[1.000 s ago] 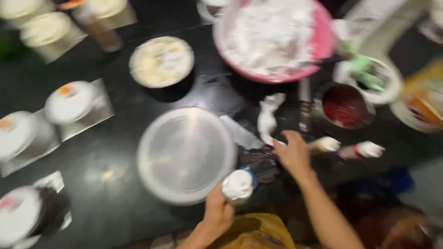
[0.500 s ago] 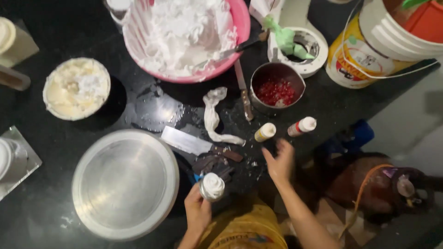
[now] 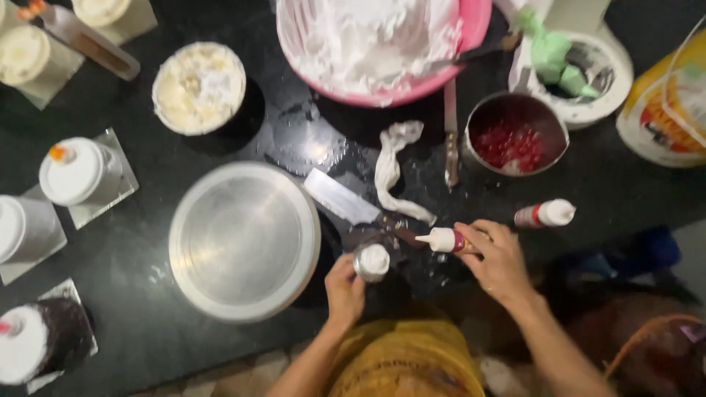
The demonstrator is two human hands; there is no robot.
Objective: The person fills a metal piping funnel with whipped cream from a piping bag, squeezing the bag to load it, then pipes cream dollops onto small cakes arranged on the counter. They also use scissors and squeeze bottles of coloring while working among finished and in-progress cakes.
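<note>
left hand [image 3: 344, 288] is gripping a small cup [image 3: 371, 262] topped with white cream, fingers clamped around its side, holding it just off the near edge of the dark tabletop [image 3: 132, 345], beside the round metal turntable [image 3: 244, 240]. right hand [image 3: 498, 259] is holding a small squeeze bottle [image 3: 446, 240] on its side, fingers wrapped on the red body, white nozzle pointing left toward the cup but sitting apart from it. a second bottle [image 3: 545, 214] is lying near, a palette knife [image 3: 351, 203] between turntable and cup, a crumpled piping bag [image 3: 396, 170] beyond, a steel bowl of red bits [image 3: 515, 139] and the pink basin of whipped cream [image 3: 382, 44] farther back. judging it: keeping the cup level and steady, bringing the nozzle right over the cream centre, squeezing lightly seems wise, since a hard press could be flooding the top.
</note>
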